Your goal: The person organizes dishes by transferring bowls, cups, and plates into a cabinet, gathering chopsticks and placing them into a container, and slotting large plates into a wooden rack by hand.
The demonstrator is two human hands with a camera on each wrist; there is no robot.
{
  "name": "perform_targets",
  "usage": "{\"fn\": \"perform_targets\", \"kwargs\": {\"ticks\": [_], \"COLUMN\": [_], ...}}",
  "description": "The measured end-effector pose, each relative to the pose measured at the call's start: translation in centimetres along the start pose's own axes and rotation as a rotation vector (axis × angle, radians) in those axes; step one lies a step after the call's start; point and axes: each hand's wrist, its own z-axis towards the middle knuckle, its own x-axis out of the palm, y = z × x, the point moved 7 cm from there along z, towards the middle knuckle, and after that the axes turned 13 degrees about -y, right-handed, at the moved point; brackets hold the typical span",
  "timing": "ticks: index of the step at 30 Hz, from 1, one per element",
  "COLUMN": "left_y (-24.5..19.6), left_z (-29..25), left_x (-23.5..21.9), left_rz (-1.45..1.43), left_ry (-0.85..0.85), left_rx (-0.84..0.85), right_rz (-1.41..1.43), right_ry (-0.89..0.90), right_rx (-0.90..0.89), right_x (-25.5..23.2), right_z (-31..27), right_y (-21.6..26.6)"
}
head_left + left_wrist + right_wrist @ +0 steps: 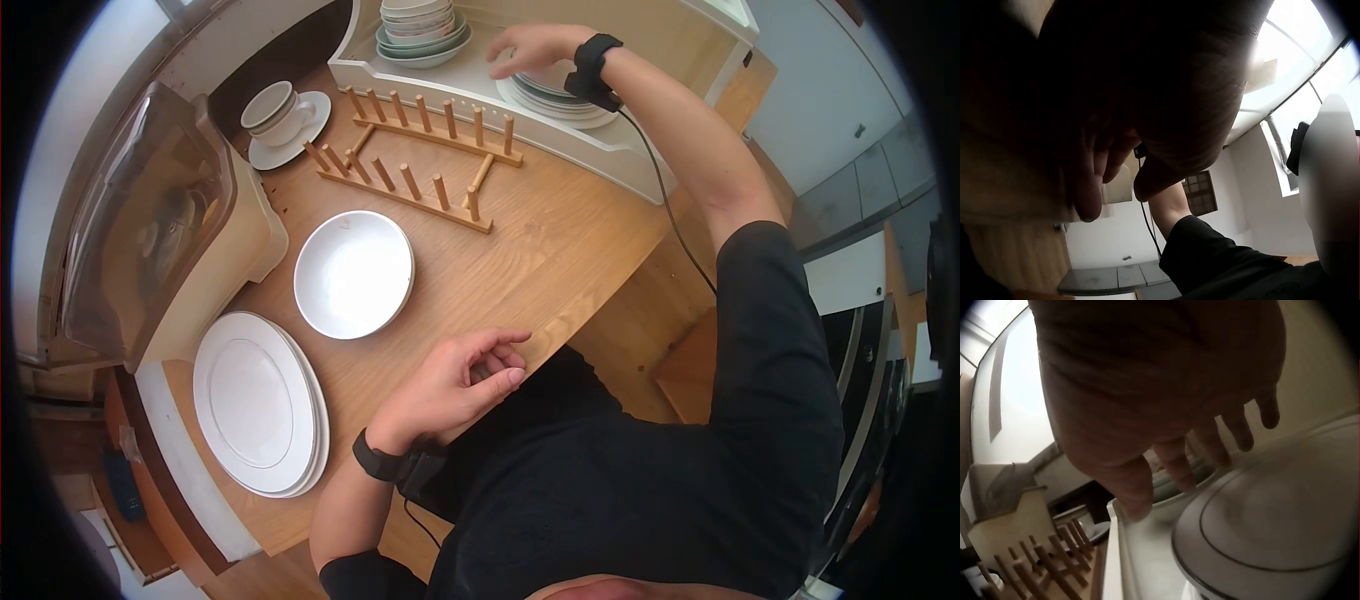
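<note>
My right hand (540, 46) is held over a stack of white plates (552, 110) inside a white open-fronted shelf box (600, 152). In the right wrist view its fingers are spread and point down above a dark-ringed plate (1272, 515), with nothing held. A stack of bowls (425, 48) stands to its left in the same box. My left hand (450, 385) hangs loosely curled by the table's front edge, holding nothing. A white bowl (355, 275) sits on the table (545, 235) beyond it. Left of that hand lies another stack of white plates (255, 400).
A wooden peg rack (430, 207) stands on the table before the white box. Stacked cups (275, 112) rest on a saucer (318, 112) at the back left. A dish box with a see-through lid (150, 230) occupies the left side. A cable (665, 190) trails from the right wrist.
</note>
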Motion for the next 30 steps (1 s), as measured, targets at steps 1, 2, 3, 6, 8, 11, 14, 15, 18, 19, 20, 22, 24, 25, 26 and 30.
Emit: {"fn": "perform_targets", "kwargs": {"ticks": [1, 2, 3, 6, 8, 11, 14, 15, 18, 19, 20, 22, 24, 25, 26, 30], "left_y": [0.0, 0.1, 0.1, 0.1, 0.2, 0.1, 0.0, 0.2, 0.0, 0.4, 0.2, -0.3, -2.5, -3.3, -4.1, -7.8], "left_z": [0.0, 0.0, 0.0, 0.1, 0.1, 0.1, 0.4, 0.3, 0.2, 0.1, 0.1, -0.1, -0.6, -1.2, -2.1, -5.5], "left_x": [0.0, 0.0, 0.0, 0.0, -0.1, -0.1, -0.1, -0.2, -0.4, -0.6, -0.6, -1.1, -2.9, -4.6, -6.3, -13.2], "left_rz": [0.001, -0.001, -0.004, -0.019, -0.031, -0.041, -0.012, 0.022, -0.004, -0.012, -0.050, -0.086, 0.053, 0.026, 0.002, 0.754], "left_ry": [-0.004, 0.002, 0.007, 0.016, 0.017, 0.021, 0.026, 0.031, 0.022, -0.014, -0.034, -0.069, -0.226, -0.388, -0.547, -1.323], "left_rx": [0.000, -0.002, -0.004, -0.003, -0.007, -0.012, 0.002, 0.010, 0.058, 0.040, 0.102, 0.155, 0.260, 0.204, 0.148, 0.357], "right_rz": [-0.016, -0.016, -0.072, -0.121, -0.114, -0.148, -0.164, -0.162, -0.080, 0.004, 0.196, 0.607, 0.839, 0.844, 0.807, 0.799], "right_ry": [0.065, 0.065, 0.096, 0.104, 0.080, 0.092, -0.004, -0.088, -0.402, -0.536, -0.476, -0.278, 0.004, 0.146, 0.179, 0.134], "right_rx": [0.016, 0.013, 0.055, 0.087, 0.077, 0.068, 0.039, -0.024, -0.221, -0.294, -0.231, -0.146, -0.048, 0.027, 0.009, 0.029], "right_x": [0.6, 0.7, 1.0, 1.3, 1.2, 1.2, 0.8, 0.0, -4.2, -6.2, -7.8, -8.0, -6.0, -4.8, -3.0, 5.4], "right_z": [0.1, 0.0, -0.2, -0.3, -0.4, -0.4, -0.6, -1.2, -2.2, -4.1, -5.9, -9.9, -13.7, -15.3, -16.1, -16.1], "right_y": [0.0, 0.4, 0.2, -0.2, -0.3, -0.5, -0.7, 0.2, 4.9, 7.8, 10.9, 16.4, 20.8, 22.5, 23.4, 24.6]}}
